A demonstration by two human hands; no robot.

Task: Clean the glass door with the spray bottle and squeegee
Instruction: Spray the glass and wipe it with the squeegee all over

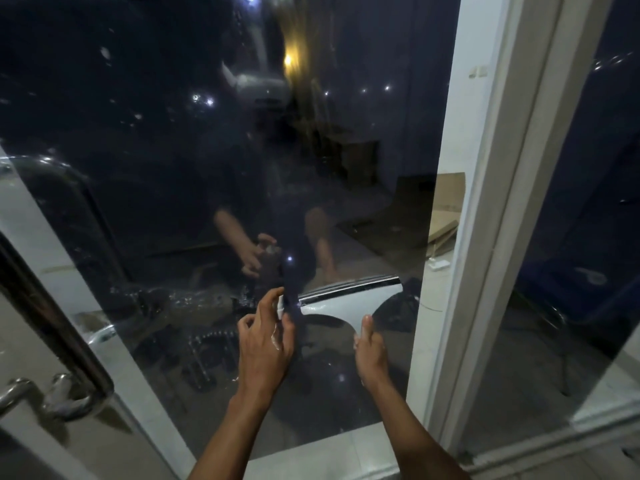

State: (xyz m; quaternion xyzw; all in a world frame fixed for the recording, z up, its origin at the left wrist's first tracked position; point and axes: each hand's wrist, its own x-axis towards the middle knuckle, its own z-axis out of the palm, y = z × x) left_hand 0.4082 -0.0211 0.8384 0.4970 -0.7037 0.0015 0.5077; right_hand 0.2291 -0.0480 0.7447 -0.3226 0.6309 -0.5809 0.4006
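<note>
Forearms reach toward the glass door (207, 168); left hand (265, 344) grips a dark spray bottle (289, 289), right hand (369, 351) grips the white squeegee (349, 301) against the pane.

A curved chrome metal door handle (52, 398) sits well to the left of the hands; a white door frame post (491, 216) stands upright just to their right, with flat pale cardboard sheets (445, 216) lying above them
</note>
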